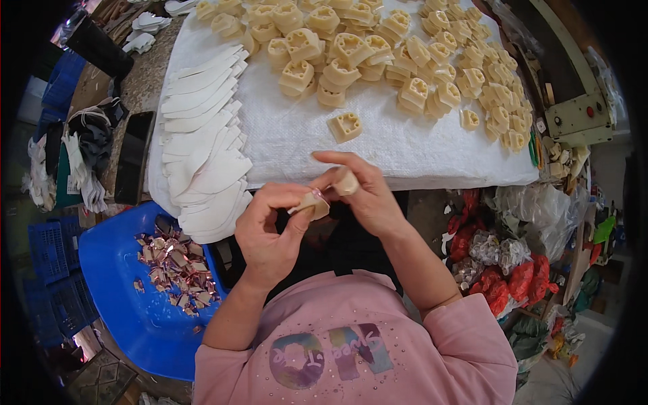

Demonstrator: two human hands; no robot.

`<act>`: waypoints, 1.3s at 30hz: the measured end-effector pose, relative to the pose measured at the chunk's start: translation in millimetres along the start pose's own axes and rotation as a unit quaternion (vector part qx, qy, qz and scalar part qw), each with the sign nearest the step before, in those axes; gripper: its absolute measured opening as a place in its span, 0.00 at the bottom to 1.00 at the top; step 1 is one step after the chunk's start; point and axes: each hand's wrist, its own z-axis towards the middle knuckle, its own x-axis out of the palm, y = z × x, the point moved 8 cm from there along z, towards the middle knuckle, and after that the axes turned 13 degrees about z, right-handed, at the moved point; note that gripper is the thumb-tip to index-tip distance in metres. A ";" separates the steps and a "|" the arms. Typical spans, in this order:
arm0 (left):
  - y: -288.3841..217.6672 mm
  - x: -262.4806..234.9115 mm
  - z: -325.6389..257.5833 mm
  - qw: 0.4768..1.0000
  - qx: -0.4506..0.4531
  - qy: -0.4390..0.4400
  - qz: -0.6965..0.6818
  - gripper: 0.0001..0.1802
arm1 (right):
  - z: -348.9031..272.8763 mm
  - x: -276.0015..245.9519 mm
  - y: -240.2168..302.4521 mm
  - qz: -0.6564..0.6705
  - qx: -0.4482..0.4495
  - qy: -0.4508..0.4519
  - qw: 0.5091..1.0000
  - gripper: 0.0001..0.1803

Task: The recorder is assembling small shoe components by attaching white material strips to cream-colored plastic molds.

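Beige moulded block (312, 202) pinched in left hand (273, 229) off the table's (405, 155) near edge; right hand (368, 192) grips a second piece (346, 182), evidently for fitting. Loose blocks (405, 54) crowd the far edge; white cutouts (202, 148) stack at left.

Counter (142, 81): speckled stone-like top, largely covered by a white woven cloth (378, 145). On the cloth: a large heap of cream-coloured moulded blocks (378, 47) across the far side and right edge; one single block (345, 126) lying apart, nearer the front; a fanned stack of white flat cut pieces (202, 142) along the left edge, overhanging the front. On bare counter, left: a dark flat rectangular object (131, 156); more white pieces (145, 30) at the far corner.
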 end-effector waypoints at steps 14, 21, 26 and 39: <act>21.8 6.7 -0.7 0.987 -0.146 0.012 -0.069 0.05 | -7.7 18.6 20.7 -0.257 -0.178 0.057 0.948 0.12; 5.9 8.8 -2.4 0.995 -0.085 0.034 0.041 0.06 | -21.3 35.4 41.0 -0.428 -0.320 0.046 0.844 0.07; -15.3 -1.5 3.8 0.970 0.027 0.033 0.240 0.03 | -16.7 20.0 33.5 -0.239 -0.234 0.087 0.939 0.09; -8.6 2.5 -0.3 0.985 0.044 0.097 0.134 0.28 | -8.8 20.2 45.1 -0.272 -0.196 0.099 0.937 0.24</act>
